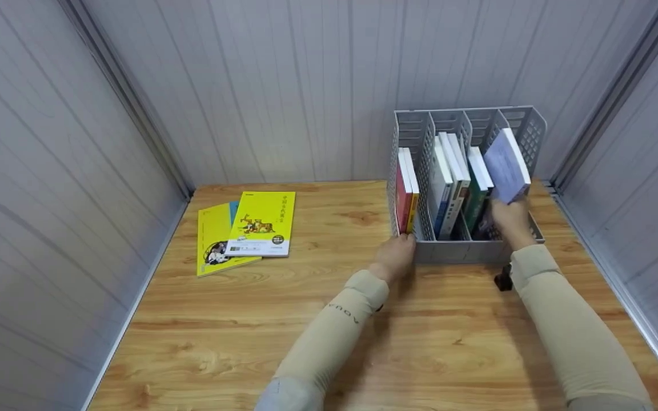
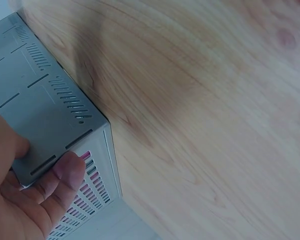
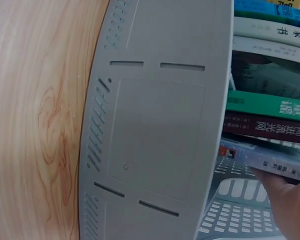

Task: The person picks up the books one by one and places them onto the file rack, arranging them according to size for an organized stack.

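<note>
A grey desktop file rack (image 1: pixel 449 251) with upright dividers stands against the back wall. My left hand (image 1: pixel 394 257) grips its front left corner, thumb on the front face and fingers round the perforated side (image 2: pixel 97 180) in the left wrist view. At the rack's right end, my right hand (image 1: pixel 510 220) holds a pale purple book (image 1: pixel 506 162) by its lower part. The book leans to the right. In the right wrist view its spine (image 3: pixel 270 160) lies beside a dark red book (image 3: pixel 270 127) and a green book (image 3: pixel 260 102).
Red and yellow books (image 1: pixel 408 191) fill part of the leftmost slot; white-edged books (image 1: pixel 449 182) stand in the one beside it. Two yellow booklets (image 1: pixel 263 222) overlap on the wooden table (image 1: pixel 220 337) at left, a blue edge between them. Panel walls (image 1: pixel 260 85) enclose the table.
</note>
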Motion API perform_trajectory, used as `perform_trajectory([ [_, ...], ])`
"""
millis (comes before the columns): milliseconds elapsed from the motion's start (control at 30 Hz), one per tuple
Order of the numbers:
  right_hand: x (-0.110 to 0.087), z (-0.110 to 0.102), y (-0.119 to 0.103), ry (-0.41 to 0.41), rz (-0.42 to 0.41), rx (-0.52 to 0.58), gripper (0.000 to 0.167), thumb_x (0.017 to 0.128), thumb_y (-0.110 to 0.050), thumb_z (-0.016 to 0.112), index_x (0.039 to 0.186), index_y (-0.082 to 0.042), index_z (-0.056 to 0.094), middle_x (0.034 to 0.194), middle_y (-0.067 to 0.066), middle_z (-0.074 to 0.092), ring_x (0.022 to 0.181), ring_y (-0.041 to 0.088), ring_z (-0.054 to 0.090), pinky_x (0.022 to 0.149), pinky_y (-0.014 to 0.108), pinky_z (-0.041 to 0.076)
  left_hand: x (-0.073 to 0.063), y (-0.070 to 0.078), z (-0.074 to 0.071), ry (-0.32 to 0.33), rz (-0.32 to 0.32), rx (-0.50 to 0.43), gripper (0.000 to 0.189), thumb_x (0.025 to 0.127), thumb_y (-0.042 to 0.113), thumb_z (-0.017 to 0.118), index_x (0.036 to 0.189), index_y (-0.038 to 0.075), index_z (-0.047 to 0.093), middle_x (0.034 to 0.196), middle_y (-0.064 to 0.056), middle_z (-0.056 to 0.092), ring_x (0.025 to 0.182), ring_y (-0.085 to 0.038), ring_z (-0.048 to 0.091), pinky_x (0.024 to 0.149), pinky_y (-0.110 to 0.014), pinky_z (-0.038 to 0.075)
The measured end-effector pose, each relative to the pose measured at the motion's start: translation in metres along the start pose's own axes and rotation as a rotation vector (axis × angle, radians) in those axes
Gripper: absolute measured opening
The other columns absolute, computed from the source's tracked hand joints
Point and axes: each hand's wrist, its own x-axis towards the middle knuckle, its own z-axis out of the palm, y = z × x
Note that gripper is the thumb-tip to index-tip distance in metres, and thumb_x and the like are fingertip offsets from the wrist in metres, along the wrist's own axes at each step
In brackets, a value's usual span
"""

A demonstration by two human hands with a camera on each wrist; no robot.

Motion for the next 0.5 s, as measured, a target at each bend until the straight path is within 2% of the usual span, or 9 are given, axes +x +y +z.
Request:
perform_trajectory([
  [200, 0.003, -0.001, 0.009, -0.069, -0.043, 0.009, 0.066, 0.100, -0.007, 0.046, 0.163, 0.009, 0.034, 0.151, 0.027, 0.052, 0.114, 0.028, 0.050, 0.086, 0.026, 0.041, 0.001, 0.000, 0.001, -0.011, 0.002, -0.010, 0.025, 0.113, 0.011, 0.052, 0.132, 0.008, 0.067, 0.125, -0.006, 0.076, 0.109, -0.022, 0.076, 0.091, -0.033, 0.064],
  [367, 0.006, -0.003, 0.018, -0.141, -0.110, -0.046, 0.063, 0.099, -0.001, 0.046, 0.159, 0.014, 0.035, 0.140, 0.032, 0.053, 0.110, 0.033, 0.053, 0.079, 0.022, 0.043, 0.000, 0.000, 0.004, 0.016, -0.009, -0.031, 0.024, 0.111, 0.011, 0.053, 0.130, 0.008, 0.068, 0.123, -0.005, 0.077, 0.106, -0.023, 0.076, 0.088, -0.034, 0.065],
  [433, 0.007, -0.004, 0.022, -0.164, -0.123, -0.065, 0.065, 0.097, 0.001, 0.046, 0.158, 0.016, 0.033, 0.141, 0.032, 0.052, 0.111, 0.031, 0.052, 0.080, 0.019, 0.042, 0.000, 0.000, 0.005, 0.025, -0.012, -0.044, 0.023, 0.110, 0.011, 0.054, 0.129, 0.008, 0.068, 0.121, -0.006, 0.077, 0.105, -0.023, 0.077, 0.087, -0.035, 0.065],
  [500, 0.009, -0.004, 0.024, -0.190, -0.111, -0.090, 0.064, 0.095, 0.002, 0.046, 0.156, 0.019, 0.033, 0.134, 0.032, 0.053, 0.102, 0.028, 0.055, 0.074, 0.019, 0.043, 0.000, 0.000, 0.006, 0.026, -0.009, -0.053, 0.023, 0.110, 0.011, 0.054, 0.129, 0.008, 0.067, 0.121, -0.006, 0.077, 0.105, -0.024, 0.077, 0.088, -0.035, 0.065],
])
